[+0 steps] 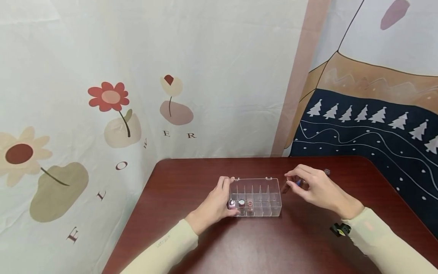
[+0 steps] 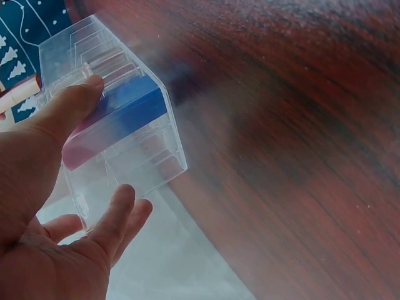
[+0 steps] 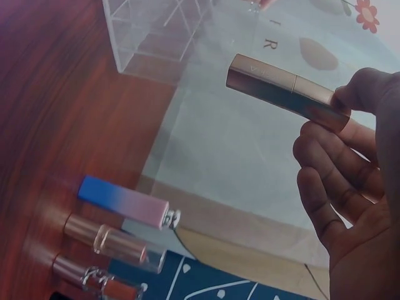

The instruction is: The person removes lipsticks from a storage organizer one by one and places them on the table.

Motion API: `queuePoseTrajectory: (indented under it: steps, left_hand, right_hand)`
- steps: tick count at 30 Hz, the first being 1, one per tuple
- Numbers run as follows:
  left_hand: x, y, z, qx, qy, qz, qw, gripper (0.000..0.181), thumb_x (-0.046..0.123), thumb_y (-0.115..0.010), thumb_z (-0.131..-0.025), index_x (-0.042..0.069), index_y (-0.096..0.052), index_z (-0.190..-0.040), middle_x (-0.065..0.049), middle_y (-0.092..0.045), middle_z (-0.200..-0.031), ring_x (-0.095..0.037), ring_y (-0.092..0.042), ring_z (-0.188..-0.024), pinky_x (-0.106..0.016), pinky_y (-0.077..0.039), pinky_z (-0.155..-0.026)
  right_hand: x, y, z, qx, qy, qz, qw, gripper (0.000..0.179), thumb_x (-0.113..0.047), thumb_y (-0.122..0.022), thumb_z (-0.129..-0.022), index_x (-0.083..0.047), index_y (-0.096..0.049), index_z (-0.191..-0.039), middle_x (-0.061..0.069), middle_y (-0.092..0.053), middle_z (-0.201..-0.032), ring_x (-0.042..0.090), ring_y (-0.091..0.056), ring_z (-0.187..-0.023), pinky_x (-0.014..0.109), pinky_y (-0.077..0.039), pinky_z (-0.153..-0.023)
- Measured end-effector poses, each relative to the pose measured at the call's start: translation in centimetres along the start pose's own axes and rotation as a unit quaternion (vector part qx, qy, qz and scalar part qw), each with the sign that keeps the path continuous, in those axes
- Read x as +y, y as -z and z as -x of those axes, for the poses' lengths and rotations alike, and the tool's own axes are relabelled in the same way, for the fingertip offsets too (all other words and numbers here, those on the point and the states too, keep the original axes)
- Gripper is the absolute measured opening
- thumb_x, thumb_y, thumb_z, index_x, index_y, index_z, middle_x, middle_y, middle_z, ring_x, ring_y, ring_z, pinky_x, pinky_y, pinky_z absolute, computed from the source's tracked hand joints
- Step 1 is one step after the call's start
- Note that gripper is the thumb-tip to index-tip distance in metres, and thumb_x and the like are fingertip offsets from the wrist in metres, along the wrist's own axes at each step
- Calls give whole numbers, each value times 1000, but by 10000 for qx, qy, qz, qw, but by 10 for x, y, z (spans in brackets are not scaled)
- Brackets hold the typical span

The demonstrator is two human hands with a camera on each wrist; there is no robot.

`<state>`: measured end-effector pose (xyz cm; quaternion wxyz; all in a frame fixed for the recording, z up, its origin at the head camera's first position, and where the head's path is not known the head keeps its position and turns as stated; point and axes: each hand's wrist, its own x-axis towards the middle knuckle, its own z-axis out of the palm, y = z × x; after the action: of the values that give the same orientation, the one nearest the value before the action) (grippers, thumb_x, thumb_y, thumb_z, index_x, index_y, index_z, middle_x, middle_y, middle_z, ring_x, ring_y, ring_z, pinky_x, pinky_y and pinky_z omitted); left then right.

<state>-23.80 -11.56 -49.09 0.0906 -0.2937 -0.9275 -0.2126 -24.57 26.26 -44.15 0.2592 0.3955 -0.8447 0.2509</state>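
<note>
Lipstick [image 3: 281, 92] pinched in right fingers [image 3: 325, 149]; left fingers [image 2: 114, 215] grip box [image 1: 270, 211]; lettering [image 3: 261, 69] shows only in right wrist view.

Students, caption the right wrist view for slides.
Right hand pinching a metallic tube, three other tubes and a clear box nearby.

The shiny brown-gold tube [image 3: 281, 90], maybe a lipstick, tilts in the right hand [image 1: 318, 190], near the clear box [image 1: 272, 211] with little slots; the left hand [image 1: 213, 204] holds the box's end; three small tubes [image 1: 242, 203] stand in its near-left slots.
</note>
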Motion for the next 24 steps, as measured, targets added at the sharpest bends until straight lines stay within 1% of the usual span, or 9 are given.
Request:
queuePoseTrajectory:
  steps: [3, 8, 12, 14, 18, 21, 24]
  left_hand:
    - [0, 0, 0, -21, 24, -12, 10000, 114, 24, -113, -76, -9, -44, -161, -23, -54, -153, -34, -74, -121, -41, -69, -111]
    - [-1, -1, 0, -74, 73, 36, 9999, 116, 27, -112, -78, -7, -43, -164, -22, -54, -153, -35, -73, -126, -41, -67, -114]
    - [-2, -2, -1, -32, 61, 94, 9999, 113, 27, -112, -78, -7, -45, -161, -22, -54, -152, -35, -71, -129, -41, -66, -117]
    - [-2, -3, -1, 4, 48, 110, 9999, 111, 27, -113, -78, -7, -45, -160, -22, -54, -151, -35, -71, -130, -41, -66, -117]
    - [-2, -3, -1, 64, 31, 136, 9999, 112, 27, -113, -77, -7, -46, -159, -22, -55, -152, -35, -71, -130, -40, -66, -118]
    - [-2, -3, -1, 71, 24, 134, 9999, 109, 27, -113, -77, -8, -47, -157, -22, -55, -153, -34, -71, -131, -39, -66, -118]
    - [-2, -3, -1, 52, 19, 131, 9999, 106, 26, -113, -77, -8, -48, -154, -22, -55, -153, -34, -71, -131, -39, -65, -118]
  right_hand:
    - [2, 3, 3, 22, -18, 57, 10000, 43, 3, -95, -85, -16, -82, -121, -5, -80, -109, 1, -64, -85, 7, -56, -70]
    - [5, 6, 8, -4, -187, 172, 9997, 42, 3, -95, -85, -17, -82, -120, -7, -80, -109, -2, -63, -84, 6, -55, -68]
    - [9, 8, 12, -3, -270, 199, 9994, 43, 4, -96, -84, -17, -82, -120, -8, -79, -108, -1, -63, -82, 6, -54, -67]
    - [11, 8, 14, 4, -283, 227, 9993, 44, 5, -96, -84, -17, -82, -119, -8, -78, -107, -1, -63, -81, 5, -54, -68]
    - [15, 8, 17, 71, -288, 293, 9991, 41, 5, -96, -83, -15, -82, -117, -9, -77, -104, -3, -62, -80, 5, -52, -67]
    - [19, 7, 20, 109, -251, 309, 9991, 39, 4, -97, -83, -13, -83, -115, -9, -77, -103, -5, -62, -80, 6, -51, -66]
    - [23, 6, 24, 112, -246, 335, 9991, 39, 3, -97, -82, -12, -83, -115, -9, -77, -101, -4, -63, -79, 6, -52, -67]
